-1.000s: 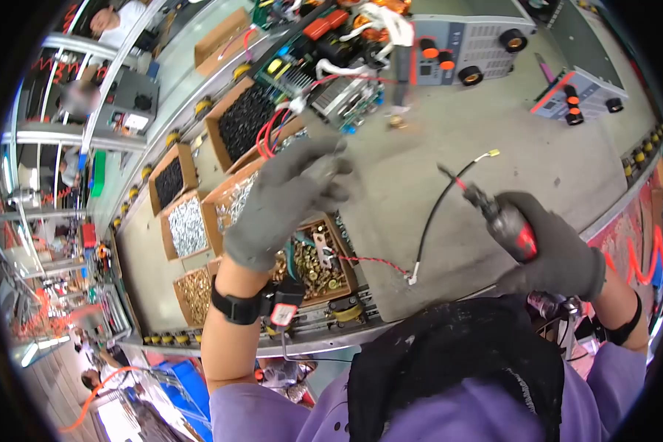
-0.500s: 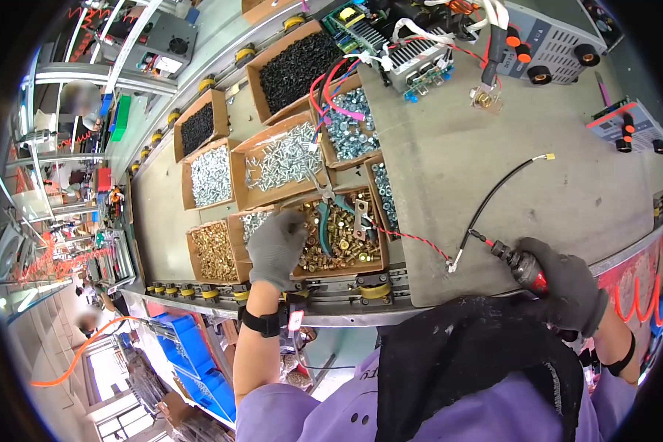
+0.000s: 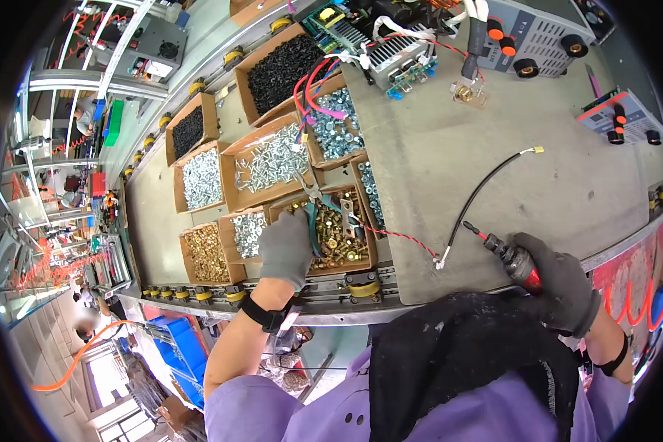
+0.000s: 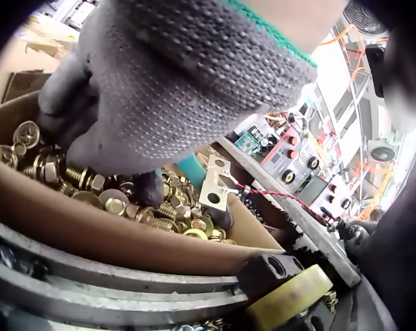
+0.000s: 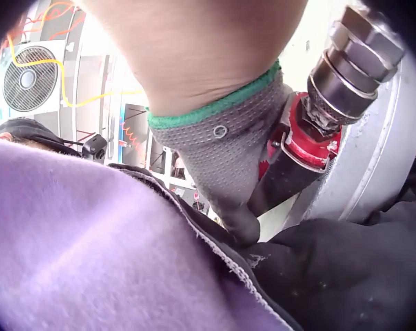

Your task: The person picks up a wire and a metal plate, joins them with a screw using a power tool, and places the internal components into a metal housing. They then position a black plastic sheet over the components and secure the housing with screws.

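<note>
My gloved left hand [image 3: 286,249] reaches into the cardboard box of brass-coloured bolts [image 3: 353,254]. In the left wrist view the fingers of this hand [image 4: 146,96] dip among the bolts [image 4: 115,205]; whether they pinch one is hidden. Pliers with teal handles [image 3: 313,214] and a drilled metal plate [image 3: 348,219] on a twisted red wire lie on the bolts beside it. Over the table's right part, my right hand [image 3: 560,283] grips a red and black power screwdriver [image 3: 517,267], its bit toward a black cable [image 3: 470,200] on the table. The right wrist view shows the tool's red collar [image 5: 311,148].
More boxes hold black screws [image 3: 280,70], silver screws [image 3: 272,163] and washers [image 3: 248,234]. Circuit boards with a heat sink [image 3: 398,59] and a grey-panelled unit [image 3: 538,37] stand at the back. A smaller panel [image 3: 622,118] is at the right. Rollers [image 3: 365,289] line the front edge.
The left hand has come down from above the boxes to the box of brass bolts, shifting slightly right over the last half second. The right hand still holds the screwdriver, now lower beside the black cable.
</note>
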Action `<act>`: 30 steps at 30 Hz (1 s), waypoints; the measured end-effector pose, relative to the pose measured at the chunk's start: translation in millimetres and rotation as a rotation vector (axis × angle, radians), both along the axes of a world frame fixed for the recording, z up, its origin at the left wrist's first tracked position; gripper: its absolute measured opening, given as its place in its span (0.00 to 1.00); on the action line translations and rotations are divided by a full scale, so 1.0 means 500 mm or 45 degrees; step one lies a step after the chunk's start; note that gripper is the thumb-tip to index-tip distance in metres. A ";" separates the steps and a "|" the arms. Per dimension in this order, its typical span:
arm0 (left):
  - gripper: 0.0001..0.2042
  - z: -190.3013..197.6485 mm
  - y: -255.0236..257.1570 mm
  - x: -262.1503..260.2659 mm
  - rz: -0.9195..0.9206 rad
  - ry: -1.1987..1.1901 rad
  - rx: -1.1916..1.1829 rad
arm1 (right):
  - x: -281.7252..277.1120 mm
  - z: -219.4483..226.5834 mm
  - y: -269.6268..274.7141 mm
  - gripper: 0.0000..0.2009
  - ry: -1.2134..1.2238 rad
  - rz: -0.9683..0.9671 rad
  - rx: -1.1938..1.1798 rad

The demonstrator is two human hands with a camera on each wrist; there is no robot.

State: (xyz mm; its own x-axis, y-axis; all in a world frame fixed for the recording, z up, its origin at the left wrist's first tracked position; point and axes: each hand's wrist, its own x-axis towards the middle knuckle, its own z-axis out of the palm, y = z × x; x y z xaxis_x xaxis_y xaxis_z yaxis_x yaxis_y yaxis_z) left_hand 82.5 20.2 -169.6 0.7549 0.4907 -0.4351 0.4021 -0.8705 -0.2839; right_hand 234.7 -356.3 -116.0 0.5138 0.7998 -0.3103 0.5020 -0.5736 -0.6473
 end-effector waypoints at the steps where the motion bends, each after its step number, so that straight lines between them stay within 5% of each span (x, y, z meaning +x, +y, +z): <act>1: 0.10 0.001 -0.002 0.002 -0.003 0.001 -0.005 | -0.001 0.001 0.000 0.42 0.001 -0.003 -0.005; 9: 0.10 0.020 0.030 -0.016 0.202 -0.179 -0.051 | 0.006 0.005 0.001 0.42 0.137 -0.091 -0.080; 11: 0.11 0.037 0.073 -0.043 0.453 -0.692 -0.623 | 0.005 0.008 0.007 0.43 0.172 -0.105 -0.093; 12: 0.14 0.085 0.048 -0.021 0.712 -0.872 -1.161 | 0.005 0.012 0.009 0.43 0.205 -0.115 -0.113; 13: 0.14 0.106 0.020 -0.008 0.716 -0.874 -1.164 | 0.005 0.024 0.019 0.43 0.204 -0.112 -0.117; 15: 0.16 0.121 -0.042 0.018 0.928 -0.926 -1.803 | 0.003 0.051 0.053 0.43 0.382 -0.043 -0.058; 18: 0.17 0.117 -0.114 0.054 1.037 -0.806 -2.207 | -0.005 0.048 0.081 0.43 0.387 0.095 0.092; 23: 0.16 0.110 -0.123 0.067 0.922 -0.726 -2.260 | -0.002 0.059 0.105 0.43 0.421 0.155 0.000; 26: 0.16 0.117 -0.133 0.069 0.934 -0.670 -2.067 | -0.002 0.059 0.111 0.42 0.392 0.183 -0.020; 28: 0.17 0.116 -0.149 0.069 0.734 -0.842 -1.953 | 0.000 0.061 0.112 0.42 0.383 0.191 -0.058; 30: 0.18 0.119 -0.156 0.073 0.782 -0.913 -2.043 | 0.005 0.062 0.110 0.42 0.643 0.086 -0.022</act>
State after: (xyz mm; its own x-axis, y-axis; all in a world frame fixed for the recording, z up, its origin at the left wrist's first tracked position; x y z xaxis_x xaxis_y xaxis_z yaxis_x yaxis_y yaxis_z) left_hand 119.0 -57.9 -110.0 0.8794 0.2261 -0.4191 0.3808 0.1947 0.9040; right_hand 237.2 -301.2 -85.3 0.2436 0.8185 -0.5204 0.1653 -0.5637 -0.8093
